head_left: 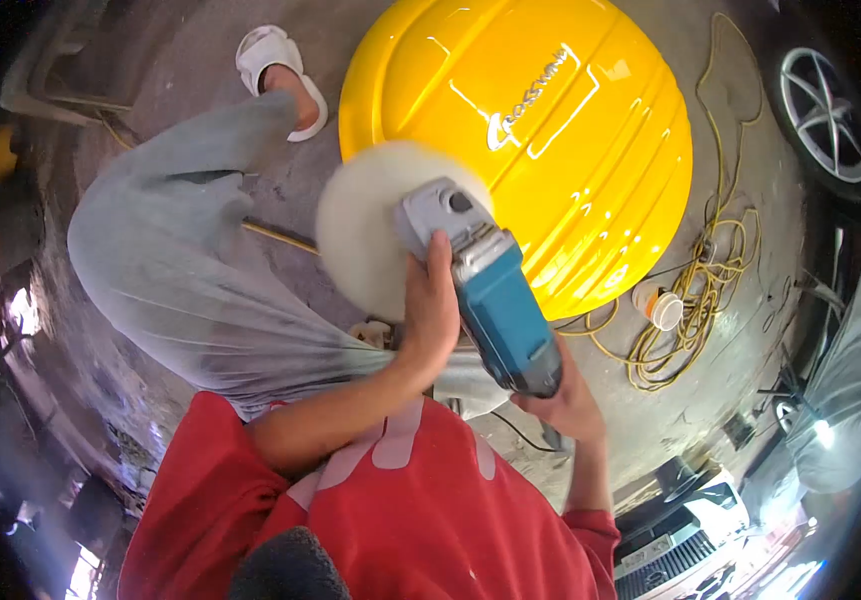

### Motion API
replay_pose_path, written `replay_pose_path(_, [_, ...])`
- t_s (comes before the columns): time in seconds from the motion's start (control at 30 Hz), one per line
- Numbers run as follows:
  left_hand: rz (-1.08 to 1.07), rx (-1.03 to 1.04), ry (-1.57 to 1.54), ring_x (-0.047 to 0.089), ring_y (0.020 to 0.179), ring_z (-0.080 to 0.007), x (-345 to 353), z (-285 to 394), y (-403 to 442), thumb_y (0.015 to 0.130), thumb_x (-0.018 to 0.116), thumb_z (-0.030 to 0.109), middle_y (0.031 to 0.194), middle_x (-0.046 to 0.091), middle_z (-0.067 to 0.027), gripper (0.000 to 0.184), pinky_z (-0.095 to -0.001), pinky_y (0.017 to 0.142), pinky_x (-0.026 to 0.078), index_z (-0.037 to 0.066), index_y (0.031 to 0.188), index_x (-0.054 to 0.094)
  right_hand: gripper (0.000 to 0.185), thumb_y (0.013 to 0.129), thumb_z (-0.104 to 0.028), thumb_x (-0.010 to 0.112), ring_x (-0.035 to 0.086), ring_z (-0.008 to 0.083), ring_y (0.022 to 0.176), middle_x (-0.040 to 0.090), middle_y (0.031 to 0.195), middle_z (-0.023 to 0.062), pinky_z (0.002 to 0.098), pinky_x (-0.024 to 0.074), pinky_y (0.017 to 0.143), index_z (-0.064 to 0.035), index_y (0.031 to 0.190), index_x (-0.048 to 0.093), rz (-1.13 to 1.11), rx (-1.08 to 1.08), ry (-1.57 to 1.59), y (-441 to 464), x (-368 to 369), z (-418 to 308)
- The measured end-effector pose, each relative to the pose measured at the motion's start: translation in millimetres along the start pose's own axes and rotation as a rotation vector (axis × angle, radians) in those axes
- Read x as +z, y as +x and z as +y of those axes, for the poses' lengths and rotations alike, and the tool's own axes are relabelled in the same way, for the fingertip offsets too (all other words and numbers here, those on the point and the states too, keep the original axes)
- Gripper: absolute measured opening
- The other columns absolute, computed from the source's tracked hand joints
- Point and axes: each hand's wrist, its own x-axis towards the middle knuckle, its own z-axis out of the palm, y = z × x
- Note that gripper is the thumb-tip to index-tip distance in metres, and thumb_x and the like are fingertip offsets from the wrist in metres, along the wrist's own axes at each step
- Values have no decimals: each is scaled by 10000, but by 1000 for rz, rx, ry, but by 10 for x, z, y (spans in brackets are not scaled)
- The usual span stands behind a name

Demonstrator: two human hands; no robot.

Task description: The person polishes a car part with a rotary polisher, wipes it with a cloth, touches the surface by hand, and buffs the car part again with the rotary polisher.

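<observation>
A teal and grey power polisher (505,305) with a round white buffing pad (355,235) is held in both hands. My left hand (432,305) is closed around the grey head near the pad, its thumb up along the housing. At the rear handle, my right hand (570,395) is wrapped on the dark grip. The pad overlaps the lower left edge of a glossy yellow ribbed panel (590,200) with raised letters reading CROSSWIND; whether they touch, I cannot tell. The pad's outline looks blurred.
A coiled yellow cord (695,300) lies on the concrete floor (640,400) right of the panel, beside a small white tub (663,309). A car wheel (823,115) stands at the upper right. My bent leg (170,240) and white slipper (275,55) are on the left.
</observation>
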Motion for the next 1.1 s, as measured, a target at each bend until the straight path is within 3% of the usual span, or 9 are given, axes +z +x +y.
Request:
replay_pose_path(0.13, [-37,219,353,581,1038,-297,152,461,346,975,459,546,1112,601,-243,683,-382,920,436,-101,1188,488,928,670,-132,836,512,244,1196,543,1269,182,360,383,1037,30,1420,314,120,-74,18,392,269,21])
replay_pose_path(0.33, [22,265,417,578,970,-273,-21,477,418,968,485,541,1041,602,-231,681,-369,881,447,-114,1154,491,953,666,-131,834,501,248,1200,536,1272,192,350,366,1050,36,1435,298,58,-63,293,605,622,256])
replay_pose_path(0.4, [47,315,362,573,969,-258,-71,435,258,973,499,510,1050,604,-204,644,-358,875,446,-107,1155,495,876,643,-89,820,552,222,1084,581,1167,125,341,427,969,29,1390,378,112,-230,199,538,741,297])
replay_pose_path(0.43, [39,330,386,569,977,-250,-138,390,242,975,504,495,1062,603,-196,625,-354,878,445,-102,1156,497,909,648,-84,816,496,226,1200,549,1254,138,346,365,1042,23,1420,347,71,-215,256,530,792,358])
replay_pose_path(0.63, [-58,470,539,579,1061,-286,26,531,564,963,510,503,1133,608,-228,649,-373,934,430,-96,1212,501,893,683,-100,808,497,237,1197,536,1256,163,352,369,1042,11,1418,314,103,-246,393,760,837,332])
replay_pose_path(0.8, [-48,350,624,584,1092,-328,112,901,766,950,514,526,1152,609,-256,683,-393,962,421,-102,1218,508,843,679,-89,795,515,228,1129,547,1206,150,354,393,1008,-4,1387,345,126,-233,481,1077,824,169])
replay_pose_path(0.83, [-9,278,610,586,1095,-333,76,901,797,947,519,526,1149,611,-259,685,-395,964,420,-105,1211,514,788,688,-57,789,538,190,997,558,1126,112,320,440,863,-6,1353,370,119,-261,468,1087,886,225])
replay_pose_path(1.0, [26,464,660,591,1086,-328,-70,719,605,949,520,521,1141,614,-259,675,-384,944,428,-111,1185,526,861,662,-80,819,505,202,1140,550,1216,121,331,387,1012,19,1384,361,117,-303,515,888,1059,266])
replay_pose_path(1.1, [-27,264,615,590,1067,-308,-65,679,590,966,506,500,1131,618,-241,645,-373,943,427,-100,1202,525,869,659,-95,822,517,205,1139,553,1212,128,329,390,1008,20,1385,359,138,-246,460,782,959,220])
